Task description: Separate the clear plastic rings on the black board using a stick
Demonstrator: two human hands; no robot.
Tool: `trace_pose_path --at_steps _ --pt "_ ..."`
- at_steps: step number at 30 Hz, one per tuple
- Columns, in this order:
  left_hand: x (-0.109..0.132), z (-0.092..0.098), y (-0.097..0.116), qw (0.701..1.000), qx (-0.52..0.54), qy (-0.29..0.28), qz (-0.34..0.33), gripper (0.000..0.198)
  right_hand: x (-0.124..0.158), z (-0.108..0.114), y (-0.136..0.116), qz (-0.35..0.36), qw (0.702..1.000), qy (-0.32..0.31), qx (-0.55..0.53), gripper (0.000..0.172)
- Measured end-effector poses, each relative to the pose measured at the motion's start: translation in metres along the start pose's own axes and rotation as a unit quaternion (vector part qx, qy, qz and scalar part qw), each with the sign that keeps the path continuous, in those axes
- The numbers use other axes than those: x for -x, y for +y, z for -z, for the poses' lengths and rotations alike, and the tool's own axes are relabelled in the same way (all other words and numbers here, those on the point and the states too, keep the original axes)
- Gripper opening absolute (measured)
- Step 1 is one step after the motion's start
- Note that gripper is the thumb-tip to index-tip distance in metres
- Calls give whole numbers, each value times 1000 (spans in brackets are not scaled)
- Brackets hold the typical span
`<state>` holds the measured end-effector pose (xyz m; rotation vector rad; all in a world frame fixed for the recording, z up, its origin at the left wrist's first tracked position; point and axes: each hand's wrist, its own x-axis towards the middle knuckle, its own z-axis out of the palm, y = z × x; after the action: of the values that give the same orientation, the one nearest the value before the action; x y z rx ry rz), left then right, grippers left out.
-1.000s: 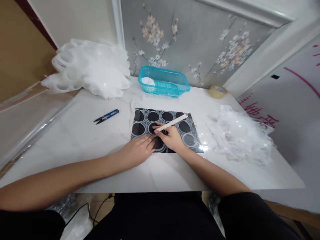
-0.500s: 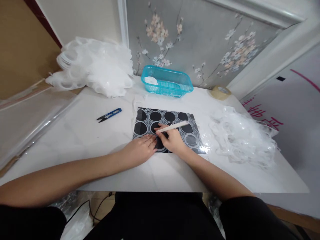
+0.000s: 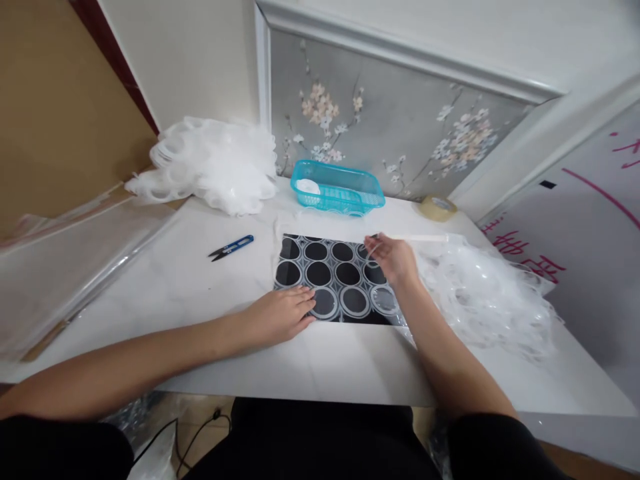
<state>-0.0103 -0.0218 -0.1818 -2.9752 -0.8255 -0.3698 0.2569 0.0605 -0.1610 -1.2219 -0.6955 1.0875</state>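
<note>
A black sheet with rows of clear-ringed circles (image 3: 335,277) lies flat on the white table (image 3: 200,293). My left hand (image 3: 280,313) rests palm down, fingers stretched out, on the sheet's near left corner. My right hand (image 3: 393,257) hovers over the sheet's far right part, closed round a pale stick-like tool (image 3: 420,238) that points right. A thin clear ring (image 3: 371,250) seems to hang from its fingers.
A turquoise basket (image 3: 340,190) holding a white piece stands behind the sheet. Blue snips (image 3: 233,247) lie to the left. Heaps of clear plastic rings sit at far left (image 3: 210,163) and right (image 3: 485,293). A tape roll (image 3: 437,207) lies at the back right.
My right hand lifted from the sheet's near middle and moved up and to the right with the tool. The head camera tilted up. My left hand stayed put.
</note>
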Motion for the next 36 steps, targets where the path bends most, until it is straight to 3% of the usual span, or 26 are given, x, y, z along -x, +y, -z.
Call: trace_pose_path --at_steps 5,8,11,13,16,19,30,32,36 --pt "12 5 10 994 -107 -7 -13 41 49 -15 17 -145 977 -123 -98 4" --pt "23 4 8 993 -116 17 -31 41 63 -31 18 -159 954 -202 -155 9" --pt "32 1 2 992 -110 51 -31 40 68 -50 23 -86 953 -265 -116 16" --pt "36 -1 1 993 -101 59 -18 40 70 -63 33 -17 952 -306 -10 19" --pt "37 -4 2 993 -95 69 0 38 75 -77 51 102 916 -339 188 19" --pt "38 -6 4 992 -95 82 9 38 81 -82 63 193 883 -322 283 15" --pt "38 -4 8 992 -120 35 5 41 86 -78 65 234 852 -321 342 16" --pt "37 -4 8 992 -121 35 4 40 91 -76 65 288 808 -348 377 19" --pt "36 -3 7 995 -93 20 -5 34 101 -78 63 393 647 -430 492 16"
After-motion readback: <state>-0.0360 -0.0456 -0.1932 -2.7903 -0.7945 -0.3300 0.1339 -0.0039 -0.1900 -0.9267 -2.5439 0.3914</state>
